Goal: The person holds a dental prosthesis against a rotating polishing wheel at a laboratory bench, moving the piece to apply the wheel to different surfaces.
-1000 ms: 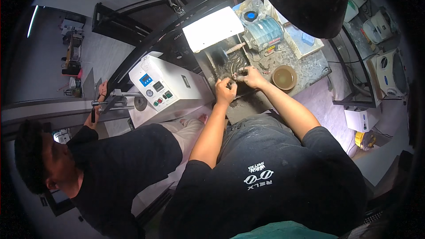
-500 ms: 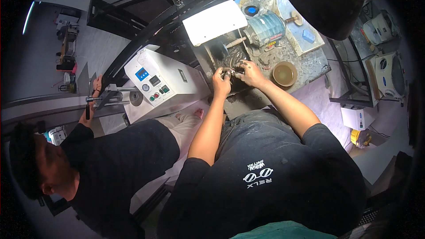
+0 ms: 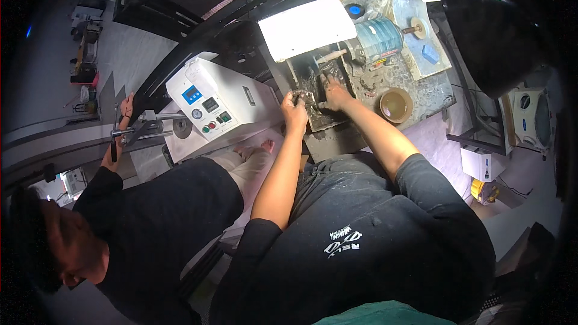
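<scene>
My left hand [image 3: 294,112] is closed at the left edge of a mud-filled tray [image 3: 325,121]. A small object is between its fingers, too smeared with mud to name. Inside the tray my right hand [image 3: 335,94] reaches forward with fingers stretched out, touching the wet grey sludge [image 3: 328,72]. Above the tray a polishing motor [image 3: 378,39] carries a pale spindle [image 3: 331,56] on its left, partly under a white hood [image 3: 309,27]. A brown bowl of cloudy liquid [image 3: 395,106] stands right of my right hand.
A pale wheel [image 3: 419,27] on the motor's right end sits over a white tray [image 3: 435,70] with a blue block [image 3: 430,55]. To the left stands a white control cabinet [image 3: 235,93]. A co-worker [image 3: 174,210] is close on my left, one hand by a metal lever.
My hands, which were together over the tray's front, are now apart. The right has gone forward into the sludge; the left keeps the small object. The whole view has shifted slightly.
</scene>
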{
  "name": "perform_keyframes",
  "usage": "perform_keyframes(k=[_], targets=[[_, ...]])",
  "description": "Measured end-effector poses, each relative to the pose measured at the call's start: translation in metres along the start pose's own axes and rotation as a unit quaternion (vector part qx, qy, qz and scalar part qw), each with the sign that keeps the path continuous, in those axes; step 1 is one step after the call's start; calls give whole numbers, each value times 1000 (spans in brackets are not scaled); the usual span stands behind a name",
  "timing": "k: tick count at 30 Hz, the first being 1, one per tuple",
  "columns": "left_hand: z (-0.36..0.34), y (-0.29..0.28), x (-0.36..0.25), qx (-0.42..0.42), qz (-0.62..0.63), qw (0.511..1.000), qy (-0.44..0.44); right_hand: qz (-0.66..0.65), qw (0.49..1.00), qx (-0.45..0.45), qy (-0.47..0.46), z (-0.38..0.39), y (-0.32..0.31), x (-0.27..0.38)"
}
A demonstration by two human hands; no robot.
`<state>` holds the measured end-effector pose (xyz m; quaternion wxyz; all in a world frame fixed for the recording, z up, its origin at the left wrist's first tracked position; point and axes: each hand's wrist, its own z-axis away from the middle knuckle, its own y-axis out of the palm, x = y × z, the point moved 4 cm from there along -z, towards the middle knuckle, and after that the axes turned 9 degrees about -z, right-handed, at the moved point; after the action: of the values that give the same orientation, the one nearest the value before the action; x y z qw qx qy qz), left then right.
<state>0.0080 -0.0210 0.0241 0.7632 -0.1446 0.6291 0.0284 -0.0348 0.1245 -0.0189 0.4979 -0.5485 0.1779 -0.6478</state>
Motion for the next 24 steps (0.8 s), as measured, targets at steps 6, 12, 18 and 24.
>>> perform_keyframes(k=[6,12,18,24], targets=[[-17,-11,12,-2,17,1000,0,77,989,35,-121,13,31,20],[-33,-10,14,20,-113,991,69,36,973,221,-53,52,26,19],[-44,3,27,82,-152,982,72,-263,961,83,23,38,-36,13],[-49,25,32,101,-93,990,33,-301,921,-213,-127,42,-70,22]])
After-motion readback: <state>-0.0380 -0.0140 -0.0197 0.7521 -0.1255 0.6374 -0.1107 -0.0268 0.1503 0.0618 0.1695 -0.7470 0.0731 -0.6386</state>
